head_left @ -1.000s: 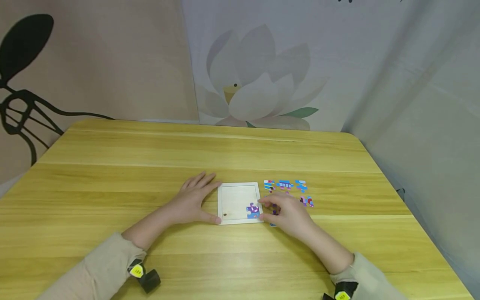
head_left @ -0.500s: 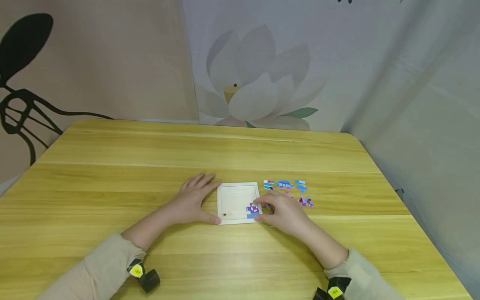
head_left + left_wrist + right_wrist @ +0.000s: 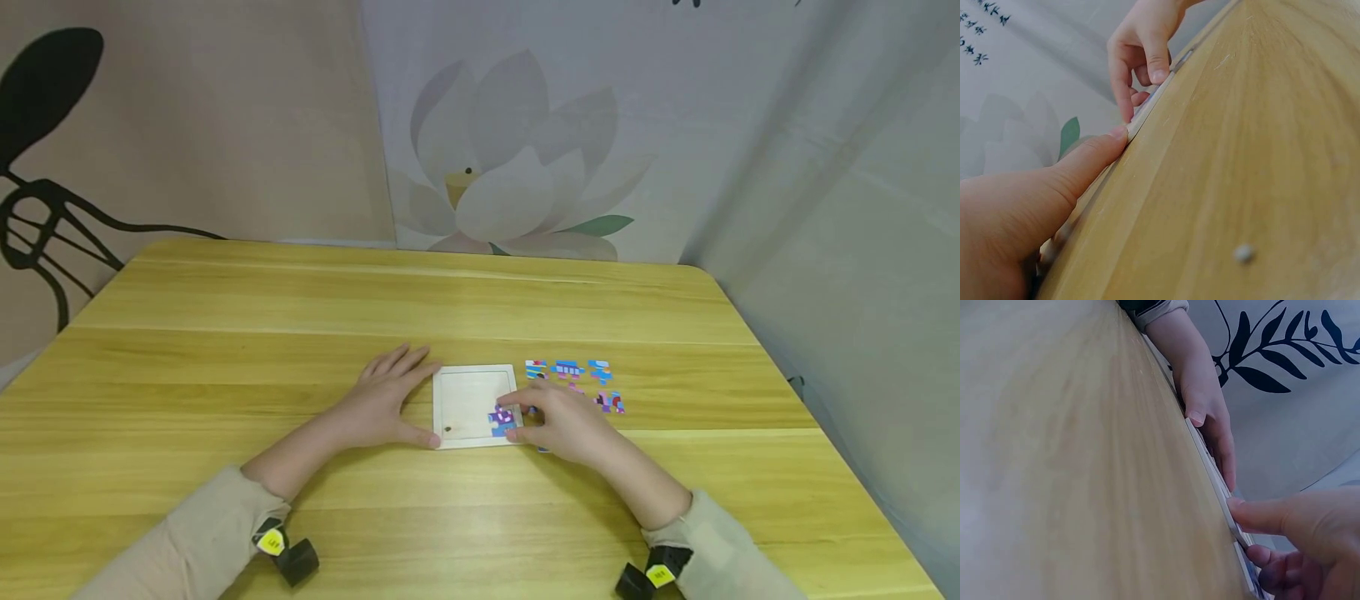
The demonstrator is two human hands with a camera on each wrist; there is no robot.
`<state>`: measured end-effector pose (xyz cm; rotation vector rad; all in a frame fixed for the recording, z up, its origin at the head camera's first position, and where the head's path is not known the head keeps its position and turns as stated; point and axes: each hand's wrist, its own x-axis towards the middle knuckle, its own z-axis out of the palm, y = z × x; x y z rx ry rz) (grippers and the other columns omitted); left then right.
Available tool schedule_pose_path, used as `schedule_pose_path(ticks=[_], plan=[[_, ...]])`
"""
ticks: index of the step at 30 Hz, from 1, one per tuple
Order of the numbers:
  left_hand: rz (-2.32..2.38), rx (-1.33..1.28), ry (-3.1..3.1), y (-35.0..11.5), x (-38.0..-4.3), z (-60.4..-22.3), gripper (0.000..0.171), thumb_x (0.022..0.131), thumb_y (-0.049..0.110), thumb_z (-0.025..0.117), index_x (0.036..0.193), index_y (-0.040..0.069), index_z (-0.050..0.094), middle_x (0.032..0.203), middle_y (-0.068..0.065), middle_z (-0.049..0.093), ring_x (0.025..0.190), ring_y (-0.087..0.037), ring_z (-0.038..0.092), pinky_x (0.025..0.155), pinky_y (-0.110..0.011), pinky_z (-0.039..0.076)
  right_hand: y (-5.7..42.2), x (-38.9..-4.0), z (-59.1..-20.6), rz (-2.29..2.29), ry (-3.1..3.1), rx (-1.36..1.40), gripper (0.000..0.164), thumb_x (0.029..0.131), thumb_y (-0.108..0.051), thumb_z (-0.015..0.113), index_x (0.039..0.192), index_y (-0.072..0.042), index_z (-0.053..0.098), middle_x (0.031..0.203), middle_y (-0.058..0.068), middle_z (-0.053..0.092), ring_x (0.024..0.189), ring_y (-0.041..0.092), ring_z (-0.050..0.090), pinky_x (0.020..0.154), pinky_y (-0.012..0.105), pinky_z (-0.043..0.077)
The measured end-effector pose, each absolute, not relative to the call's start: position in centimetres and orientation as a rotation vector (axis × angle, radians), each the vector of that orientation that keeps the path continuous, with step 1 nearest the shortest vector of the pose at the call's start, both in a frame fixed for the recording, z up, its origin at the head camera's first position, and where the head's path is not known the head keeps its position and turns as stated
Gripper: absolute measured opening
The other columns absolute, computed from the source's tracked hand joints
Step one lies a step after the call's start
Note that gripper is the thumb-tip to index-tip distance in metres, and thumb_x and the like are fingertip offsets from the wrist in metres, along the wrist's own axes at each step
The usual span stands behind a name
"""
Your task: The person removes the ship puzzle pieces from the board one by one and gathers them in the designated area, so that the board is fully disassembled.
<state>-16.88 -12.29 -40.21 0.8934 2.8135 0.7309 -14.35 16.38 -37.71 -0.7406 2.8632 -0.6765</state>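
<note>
A square pale wooden puzzle tray [image 3: 468,445] lies on the table, with one purple-and-blue jigsaw piece [image 3: 499,421] in its lower right corner. My left hand [image 3: 381,407] rests along the tray's left side, fingers spread, thumb at the near corner and index finger at the far one. The thumb [image 3: 1100,152] touches the rim in the left wrist view. My right hand [image 3: 570,423] reaches over the tray's right rim and pinches the jigsaw piece, index finger at its far side and thumb at its near side. The right hand's palm hides some loose pieces.
Loose jigsaw pieces [image 3: 568,369] lie flat on the wooden table [image 3: 300,292] to the right of the tray, several of them in view. Printed curtains [image 3: 517,125] hang behind the table. A black camera [image 3: 298,562] is strapped to the left wrist.
My right hand has moved left from the tray's right rim, farther over the jigsaw piece. My left hand stays in place at the tray's left side.
</note>
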Motion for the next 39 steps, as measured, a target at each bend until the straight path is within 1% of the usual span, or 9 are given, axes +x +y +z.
schedule_pose_path(ticks=[11, 18, 21, 32, 39], plan=[[0.731, 0.893, 2.815, -12.47, -16.91, -40.13, 0.111, 0.065, 0.072, 0.07, 0.15, 0.011, 0.034, 0.157, -0.016, 0.016, 0.142, -0.041, 0.004, 0.108, -0.063, 0.003, 16.13, -14.51, -37.57, -0.697, 2.839, -0.708, 0.037, 0.079, -0.03, 0.079, 0.114, -0.026, 0.07, 0.089, -0.011, 0.055, 0.076, 0.008, 0.05, 0.06, 0.029, 0.043], [0.74, 0.889, 2.82, -12.49, -16.8, -39.91, 0.111, 0.064, 0.071, 0.072, 0.149, 0.011, 0.035, 0.157, -0.016, 0.017, 0.142, -0.041, 0.004, 0.109, -0.062, 0.003, 15.97, -14.97, -37.39, -0.637, 2.82, -0.755, 0.036, 0.079, -0.03, 0.08, 0.112, -0.027, 0.068, 0.086, -0.012, 0.054, 0.067, 0.009, 0.048, 0.053, 0.027, 0.04], [0.734, 0.885, 2.821, -12.5, -16.82, -39.93, 0.111, 0.064, 0.072, 0.072, 0.149, 0.011, 0.035, 0.157, -0.016, 0.017, 0.142, -0.041, 0.004, 0.109, -0.062, 0.004, 15.88, -15.16, -37.25, -0.638, 2.809, -0.748, 0.034, 0.078, -0.029, 0.081, 0.11, -0.027, 0.068, 0.085, -0.012, 0.054, 0.066, 0.009, 0.048, 0.053, 0.027, 0.039], [0.736, 0.881, 2.818, -12.47, -16.93, -40.09, 0.112, 0.063, 0.074, 0.07, 0.149, 0.012, 0.035, 0.157, -0.015, 0.016, 0.142, -0.04, 0.003, 0.109, -0.062, 0.003, 15.75, -15.1, -37.24, -0.722, 2.805, -0.69, 0.035, 0.074, -0.025, 0.084, 0.104, -0.025, 0.065, 0.086, -0.012, 0.055, 0.069, 0.01, 0.048, 0.057, 0.028, 0.042], [0.722, 0.878, 2.808, -12.31, -16.85, -40.15, 0.112, 0.064, 0.076, 0.068, 0.15, 0.013, 0.033, 0.158, -0.014, 0.013, 0.143, -0.039, 0.002, 0.109, -0.062, 0.003, 15.98, -14.65, -37.39, -0.784, 2.817, -0.677, 0.035, 0.075, -0.022, 0.083, 0.103, -0.024, 0.063, 0.084, -0.014, 0.056, 0.065, 0.008, 0.05, 0.054, 0.028, 0.042]])
